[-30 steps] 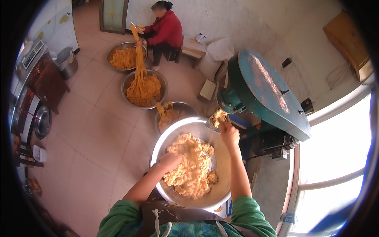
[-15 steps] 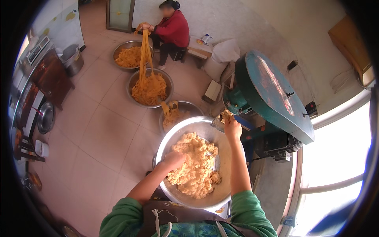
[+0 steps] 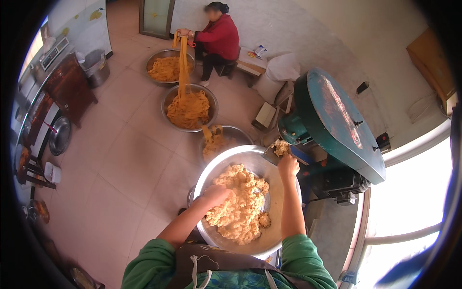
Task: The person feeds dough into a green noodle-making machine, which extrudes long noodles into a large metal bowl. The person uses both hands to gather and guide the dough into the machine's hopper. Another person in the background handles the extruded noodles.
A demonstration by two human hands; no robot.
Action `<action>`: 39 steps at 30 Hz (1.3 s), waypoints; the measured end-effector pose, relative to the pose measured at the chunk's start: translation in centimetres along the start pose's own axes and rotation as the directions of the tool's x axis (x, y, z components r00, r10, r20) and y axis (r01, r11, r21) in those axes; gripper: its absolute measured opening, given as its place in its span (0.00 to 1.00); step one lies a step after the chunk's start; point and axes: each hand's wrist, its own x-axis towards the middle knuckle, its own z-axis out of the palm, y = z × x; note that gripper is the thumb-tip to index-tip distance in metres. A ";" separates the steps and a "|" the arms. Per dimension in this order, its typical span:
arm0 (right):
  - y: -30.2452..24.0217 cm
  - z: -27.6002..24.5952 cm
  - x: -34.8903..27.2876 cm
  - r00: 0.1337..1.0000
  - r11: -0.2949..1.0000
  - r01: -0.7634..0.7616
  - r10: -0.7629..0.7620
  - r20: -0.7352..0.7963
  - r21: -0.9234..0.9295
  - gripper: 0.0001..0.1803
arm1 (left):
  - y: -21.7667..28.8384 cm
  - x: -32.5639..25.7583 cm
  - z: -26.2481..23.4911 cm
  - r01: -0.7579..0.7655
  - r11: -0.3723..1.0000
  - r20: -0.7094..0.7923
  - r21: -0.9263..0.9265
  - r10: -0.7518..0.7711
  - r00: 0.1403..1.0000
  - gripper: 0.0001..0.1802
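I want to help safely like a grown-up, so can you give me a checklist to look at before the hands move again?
1. Left hand in the crumbly yellow dough: ok.
2. Dough inside the big metal basin: ok, a large heap.
3. Green sleeves clear of the dough: ok, forearms bare.
4. Right hand fingers away from moving parts: cannot tell; they're at the dough-filled metal hopper.
5. Green machine switched off: cannot tell.
6. Person in red away from the machine: ok, seated by the far wall.
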 end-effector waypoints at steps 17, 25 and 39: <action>1.0 1.6 1.5 0.983 0.985 0.151 -0.141 -0.118 0.080 0.15 | 0.2 0.4 0.2 0.023 0.996 0.082 0.083 -0.030 0.996 0.06; -3.7 -5.7 -5.1 0.897 0.898 0.438 -0.439 -0.041 -0.032 0.13 | -0.8 -0.6 1.4 0.151 0.983 -0.015 -0.105 -0.153 0.988 0.04; -0.2 3.9 3.8 0.815 0.829 0.548 -0.560 -0.149 -0.113 0.23 | -1.1 3.2 4.5 0.101 0.894 -0.085 0.436 -0.072 0.994 0.10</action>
